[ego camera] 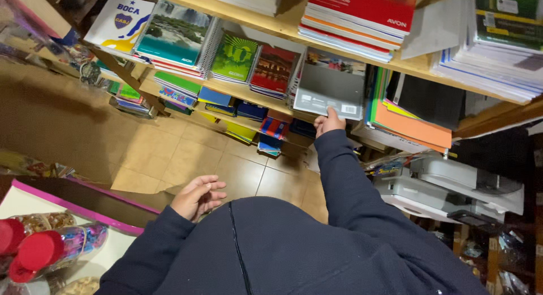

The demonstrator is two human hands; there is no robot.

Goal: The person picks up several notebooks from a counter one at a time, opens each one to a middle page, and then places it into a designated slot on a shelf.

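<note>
the right hand (328, 123) reaches up to the wooden shelf (237, 90) and holds the lower edge of a grey spiral notebook (330, 88), which leans upright among other notebooks there. the left hand (198, 196) hangs empty, grip released and fingers loosely curled, above the tiled floor (186, 153). at lower left, on a white surface (25, 204), clear jars with red lids (39, 251) hold small colourful items, too blurred to identify.

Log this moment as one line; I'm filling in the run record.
right hand: grips grey spiral notebook on wooden shelf | left hand: open, empty, over tiled floor
</note>
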